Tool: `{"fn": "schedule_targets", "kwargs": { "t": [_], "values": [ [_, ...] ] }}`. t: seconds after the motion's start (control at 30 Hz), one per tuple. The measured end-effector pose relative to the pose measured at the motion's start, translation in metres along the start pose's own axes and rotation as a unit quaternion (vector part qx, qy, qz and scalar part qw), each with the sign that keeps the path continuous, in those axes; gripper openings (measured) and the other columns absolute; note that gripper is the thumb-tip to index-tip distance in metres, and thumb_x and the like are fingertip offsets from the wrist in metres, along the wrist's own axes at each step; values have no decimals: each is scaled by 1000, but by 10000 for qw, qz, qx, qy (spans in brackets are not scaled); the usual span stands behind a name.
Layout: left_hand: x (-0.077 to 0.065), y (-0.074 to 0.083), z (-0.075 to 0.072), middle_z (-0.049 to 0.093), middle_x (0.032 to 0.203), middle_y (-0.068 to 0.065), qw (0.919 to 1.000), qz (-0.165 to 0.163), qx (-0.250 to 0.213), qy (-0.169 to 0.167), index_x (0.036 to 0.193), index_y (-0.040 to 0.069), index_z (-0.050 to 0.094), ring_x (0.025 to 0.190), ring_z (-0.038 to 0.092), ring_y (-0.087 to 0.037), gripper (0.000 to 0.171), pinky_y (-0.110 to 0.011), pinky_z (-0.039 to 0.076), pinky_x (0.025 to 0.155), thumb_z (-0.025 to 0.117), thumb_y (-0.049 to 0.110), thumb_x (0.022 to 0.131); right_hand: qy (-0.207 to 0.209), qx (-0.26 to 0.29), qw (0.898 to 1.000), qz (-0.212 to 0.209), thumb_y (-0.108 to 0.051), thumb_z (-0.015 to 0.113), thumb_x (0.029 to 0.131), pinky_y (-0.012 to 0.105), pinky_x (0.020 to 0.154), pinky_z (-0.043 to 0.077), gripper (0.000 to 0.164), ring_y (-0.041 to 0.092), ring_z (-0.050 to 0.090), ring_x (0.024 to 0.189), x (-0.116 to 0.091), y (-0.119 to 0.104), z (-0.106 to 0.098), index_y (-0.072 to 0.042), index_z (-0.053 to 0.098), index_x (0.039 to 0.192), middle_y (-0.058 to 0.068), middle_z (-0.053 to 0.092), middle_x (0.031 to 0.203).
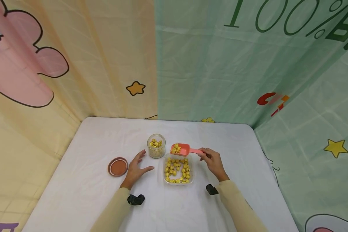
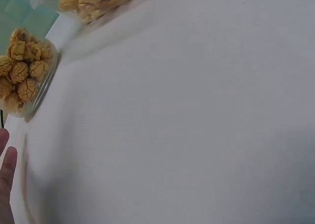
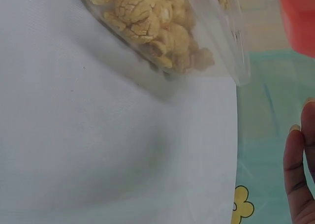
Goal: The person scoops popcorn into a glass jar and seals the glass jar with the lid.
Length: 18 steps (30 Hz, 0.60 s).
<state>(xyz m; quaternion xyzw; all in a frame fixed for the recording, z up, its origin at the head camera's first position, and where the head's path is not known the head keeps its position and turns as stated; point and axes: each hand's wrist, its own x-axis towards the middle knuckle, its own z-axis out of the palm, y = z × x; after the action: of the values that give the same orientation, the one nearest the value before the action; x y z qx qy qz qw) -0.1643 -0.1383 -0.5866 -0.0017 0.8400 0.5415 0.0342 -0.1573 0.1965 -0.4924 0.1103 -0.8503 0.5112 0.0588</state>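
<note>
My right hand point(image 1: 211, 160) grips the handle of a coral-red scoop point(image 1: 185, 149), which carries a few pieces of yellow popcorn point(image 1: 176, 148) above the far edge of a clear plastic box point(image 1: 191, 170). Popcorn point(image 1: 174, 172) lies in that box around a bare patch; the right wrist view shows its side wall point(image 3: 216, 42) and the scoop's red edge point(image 3: 300, 22). Left of the scoop stands a glass jar point(image 1: 157, 153) partly filled with popcorn point(image 2: 22, 69). My left hand point(image 1: 135, 170) hovers beside the jar, fingers spread, holding nothing.
A round reddish-brown lid point(image 1: 117, 167) lies on the white table point(image 1: 98, 199), left of my left hand. Printed curtains point(image 1: 191, 64) stand behind the table and at both sides. Dark wrist cameras point(image 1: 136, 199) sit on both my wrists.
</note>
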Motion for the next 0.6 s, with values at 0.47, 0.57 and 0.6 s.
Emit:
{"fn": "schedule_targets", "kwargs": {
  "t": [0.47,0.57,0.6],
  "values": [
    [24,14,-6,31,155,-10,9994,-72,-320,-147,151,13,27,140,31,-30,98,-42,31,115,85,22,73,111,49,9999,118,-8,62,93,22,58,40,18,38,56,73,17,-4,3,3,69,107,14,61,79],
    [29,20,-6,30,155,-9,9994,-118,-244,-192,151,13,27,141,30,-29,97,-43,31,115,85,21,74,123,66,9999,95,-7,62,93,22,57,39,19,38,56,73,20,-5,4,4,69,107,16,62,79],
    [30,22,-6,30,155,-9,9996,-110,-183,-200,152,13,26,141,30,-29,97,-43,31,114,84,21,74,129,74,9999,68,-7,62,93,22,57,40,19,36,56,72,21,-4,5,5,68,107,17,62,79]
  ]
}}
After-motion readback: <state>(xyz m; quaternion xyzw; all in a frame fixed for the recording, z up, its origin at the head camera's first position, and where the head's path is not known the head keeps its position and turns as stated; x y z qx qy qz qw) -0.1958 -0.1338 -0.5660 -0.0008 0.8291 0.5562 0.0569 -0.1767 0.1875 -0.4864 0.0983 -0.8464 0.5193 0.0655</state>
